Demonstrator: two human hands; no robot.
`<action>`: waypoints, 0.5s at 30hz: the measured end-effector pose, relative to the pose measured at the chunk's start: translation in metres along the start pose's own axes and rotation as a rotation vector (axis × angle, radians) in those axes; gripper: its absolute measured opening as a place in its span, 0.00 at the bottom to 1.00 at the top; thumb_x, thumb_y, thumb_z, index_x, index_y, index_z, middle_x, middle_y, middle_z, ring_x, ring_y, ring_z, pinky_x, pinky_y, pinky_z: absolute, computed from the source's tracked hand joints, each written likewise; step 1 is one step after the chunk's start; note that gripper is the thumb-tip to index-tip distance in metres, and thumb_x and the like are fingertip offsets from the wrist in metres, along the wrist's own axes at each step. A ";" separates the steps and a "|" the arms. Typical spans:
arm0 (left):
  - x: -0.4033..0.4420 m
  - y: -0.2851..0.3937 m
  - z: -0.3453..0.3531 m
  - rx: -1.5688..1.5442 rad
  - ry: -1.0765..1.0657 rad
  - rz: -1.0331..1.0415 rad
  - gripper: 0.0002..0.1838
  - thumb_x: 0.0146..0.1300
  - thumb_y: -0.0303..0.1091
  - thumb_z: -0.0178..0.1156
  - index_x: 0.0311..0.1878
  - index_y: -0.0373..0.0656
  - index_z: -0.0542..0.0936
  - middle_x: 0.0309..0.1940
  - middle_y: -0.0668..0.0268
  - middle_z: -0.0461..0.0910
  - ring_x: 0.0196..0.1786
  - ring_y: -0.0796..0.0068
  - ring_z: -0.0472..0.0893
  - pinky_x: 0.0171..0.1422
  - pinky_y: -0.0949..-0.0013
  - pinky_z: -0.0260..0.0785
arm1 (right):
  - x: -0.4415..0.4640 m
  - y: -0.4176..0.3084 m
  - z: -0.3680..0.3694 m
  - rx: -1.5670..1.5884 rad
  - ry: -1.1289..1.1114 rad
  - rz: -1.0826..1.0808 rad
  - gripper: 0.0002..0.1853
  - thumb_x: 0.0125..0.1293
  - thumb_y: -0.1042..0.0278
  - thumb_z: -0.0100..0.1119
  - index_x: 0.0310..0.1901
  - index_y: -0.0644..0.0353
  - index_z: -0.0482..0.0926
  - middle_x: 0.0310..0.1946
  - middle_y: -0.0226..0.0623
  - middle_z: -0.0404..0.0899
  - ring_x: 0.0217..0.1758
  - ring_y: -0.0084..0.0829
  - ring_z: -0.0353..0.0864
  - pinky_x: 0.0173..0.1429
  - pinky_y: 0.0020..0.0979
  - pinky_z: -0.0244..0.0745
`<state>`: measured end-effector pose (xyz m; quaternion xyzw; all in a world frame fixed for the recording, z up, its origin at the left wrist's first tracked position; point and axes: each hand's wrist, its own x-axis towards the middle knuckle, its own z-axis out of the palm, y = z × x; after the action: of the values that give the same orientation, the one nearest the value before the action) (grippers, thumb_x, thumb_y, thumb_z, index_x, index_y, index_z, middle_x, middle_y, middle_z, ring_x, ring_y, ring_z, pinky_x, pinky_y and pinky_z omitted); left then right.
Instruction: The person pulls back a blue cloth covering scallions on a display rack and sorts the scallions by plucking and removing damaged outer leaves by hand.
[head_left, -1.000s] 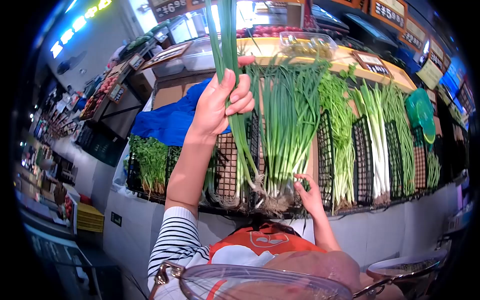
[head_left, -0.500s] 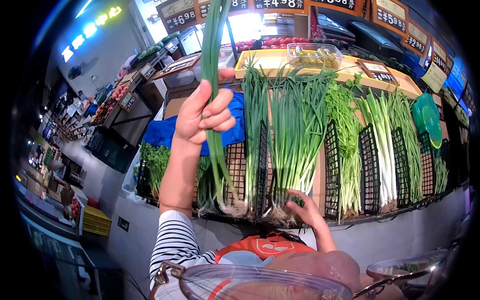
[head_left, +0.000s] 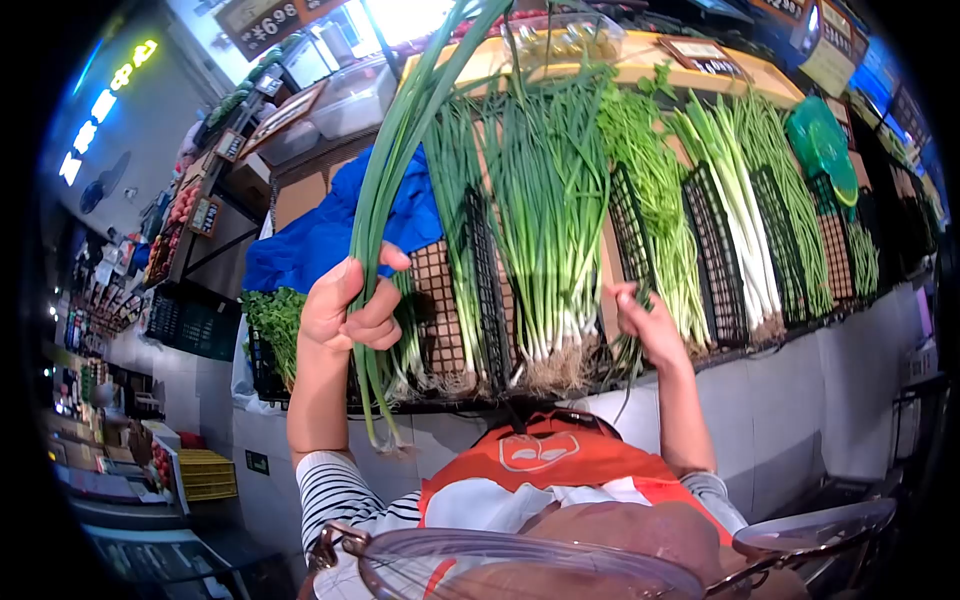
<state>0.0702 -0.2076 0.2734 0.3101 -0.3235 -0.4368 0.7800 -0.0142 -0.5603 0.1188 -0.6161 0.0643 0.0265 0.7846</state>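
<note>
My left hand [head_left: 352, 305] is closed around a few long scallions [head_left: 385, 190], held upright in front of the stand with their pale root ends hanging below my fist. To the right, my right hand [head_left: 652, 325] is pinched on limp dark green leaf scraps [head_left: 628, 355] that dangle beneath the fingers. Between my hands stands a thick bunch of scallions [head_left: 550, 220], white stems and stringy roots toward me. A thinner bunch [head_left: 462, 300] is left of it, past a black mesh divider [head_left: 483, 290]. Blue cloth [head_left: 335, 225] lies behind my left hand.
Light green leafy stalks [head_left: 655, 215], white-stemmed leeks [head_left: 735, 220] and long beans [head_left: 790, 210] stand between mesh dividers on the right. A green bag [head_left: 822, 150] sits beyond them. Behind is a yellow tray edge [head_left: 650, 72] with a clear plastic box [head_left: 565, 42].
My left hand has come down and left with the scallions. My right hand has risen from the roots to the right, with dark leaf scraps now showing in it. The view has tilted downward.
</note>
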 end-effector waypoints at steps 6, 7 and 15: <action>-0.018 -0.011 -0.005 -0.031 0.063 -0.055 0.22 0.71 0.44 0.37 0.58 0.37 0.59 0.13 0.73 0.56 0.11 0.87 0.53 0.19 0.76 0.46 | 0.006 -0.019 -0.020 0.074 0.080 -0.055 0.12 0.65 0.64 0.49 0.43 0.63 0.75 0.15 0.18 0.57 0.16 0.14 0.53 0.22 0.19 0.49; -0.021 -0.014 -0.005 -0.042 0.072 -0.060 0.22 0.71 0.44 0.37 0.58 0.37 0.59 0.13 0.73 0.56 0.11 0.87 0.53 0.19 0.76 0.45 | 0.009 -0.021 -0.022 0.069 0.103 -0.052 0.12 0.65 0.64 0.50 0.43 0.63 0.75 0.15 0.18 0.58 0.17 0.14 0.53 0.22 0.19 0.50; -0.029 -0.029 -0.003 -0.063 0.080 -0.093 0.22 0.70 0.45 0.37 0.58 0.37 0.61 0.12 0.74 0.55 0.10 0.87 0.52 0.17 0.76 0.43 | 0.038 -0.068 -0.016 -0.088 0.052 -0.174 0.16 0.65 0.60 0.52 0.46 0.64 0.75 0.15 0.17 0.57 0.18 0.13 0.54 0.24 0.18 0.49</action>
<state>0.0472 -0.1940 0.2426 0.3174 -0.2635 -0.4696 0.7806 0.0301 -0.5937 0.1755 -0.6536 0.0297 -0.0552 0.7542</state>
